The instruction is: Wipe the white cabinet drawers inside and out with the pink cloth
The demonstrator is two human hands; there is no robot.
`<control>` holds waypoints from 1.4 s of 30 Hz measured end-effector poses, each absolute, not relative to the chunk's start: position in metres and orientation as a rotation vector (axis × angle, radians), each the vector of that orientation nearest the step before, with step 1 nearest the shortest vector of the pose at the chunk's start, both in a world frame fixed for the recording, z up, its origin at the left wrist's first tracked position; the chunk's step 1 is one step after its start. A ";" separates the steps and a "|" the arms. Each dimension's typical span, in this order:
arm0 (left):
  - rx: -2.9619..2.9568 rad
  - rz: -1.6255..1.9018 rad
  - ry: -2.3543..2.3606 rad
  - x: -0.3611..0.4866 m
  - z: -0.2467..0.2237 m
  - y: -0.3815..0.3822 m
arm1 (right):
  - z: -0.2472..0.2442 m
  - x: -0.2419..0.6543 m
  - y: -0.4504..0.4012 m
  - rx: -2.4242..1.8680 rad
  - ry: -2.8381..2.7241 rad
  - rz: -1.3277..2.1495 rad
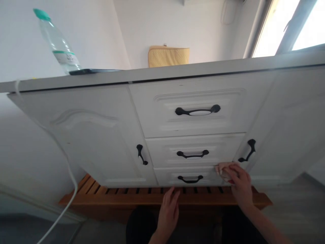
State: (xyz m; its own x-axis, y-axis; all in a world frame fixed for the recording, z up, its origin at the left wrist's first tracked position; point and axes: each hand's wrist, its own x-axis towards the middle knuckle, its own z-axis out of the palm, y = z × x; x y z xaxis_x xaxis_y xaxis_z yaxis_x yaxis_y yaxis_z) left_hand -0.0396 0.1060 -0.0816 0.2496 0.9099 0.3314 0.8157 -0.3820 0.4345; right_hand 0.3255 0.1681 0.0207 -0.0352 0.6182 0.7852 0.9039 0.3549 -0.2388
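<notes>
My right hand [241,184] presses a crumpled pinkish cloth [222,170] against the right end of the bottom drawer [166,177], near the seam with the middle drawer [162,153]. Its fingers are closed over the cloth, which they partly cover. Holding nothing, my left hand [169,211] has its fingers stretched out at the front edge of a slatted wooden bench [109,199], below the bottom drawer's black handle [190,180]. Both drawers are shut in a white cabinet.
A clear plastic bottle [58,42] with a green cap and a dark flat object [88,71] are on the cabinet top [157,75]. A white cable [66,159] hangs down the left side. Black handles stick out from the top drawer [142,112] and both side doors. A yellow cloth [169,57] hangs behind.
</notes>
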 end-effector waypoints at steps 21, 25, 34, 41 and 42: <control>1.590 0.053 2.866 -0.145 -0.153 0.028 | 0.022 -0.009 0.210 -0.651 -2.324 -0.542; 1.595 -0.003 2.821 -0.140 -0.140 0.028 | 0.019 0.059 0.208 -0.617 -2.358 -0.564; 1.550 -0.010 2.777 -0.141 -0.145 0.027 | 0.007 0.303 0.182 -1.150 -2.326 -0.617; 1.557 -0.091 2.816 -0.130 -0.143 0.034 | -0.020 0.381 0.159 -1.356 -2.076 -0.360; 1.562 -0.095 2.814 -0.129 -0.142 0.035 | -0.016 0.362 0.157 -1.318 -2.072 -0.319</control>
State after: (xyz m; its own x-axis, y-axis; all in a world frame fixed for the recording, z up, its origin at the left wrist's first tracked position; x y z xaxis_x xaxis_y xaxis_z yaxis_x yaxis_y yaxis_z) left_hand -0.1288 0.0349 -0.1419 -0.5270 0.8489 0.0402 0.8443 0.5284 -0.0896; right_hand 0.3622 0.1566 -0.0156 -0.2805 0.7161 0.6392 0.8754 0.4640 -0.1357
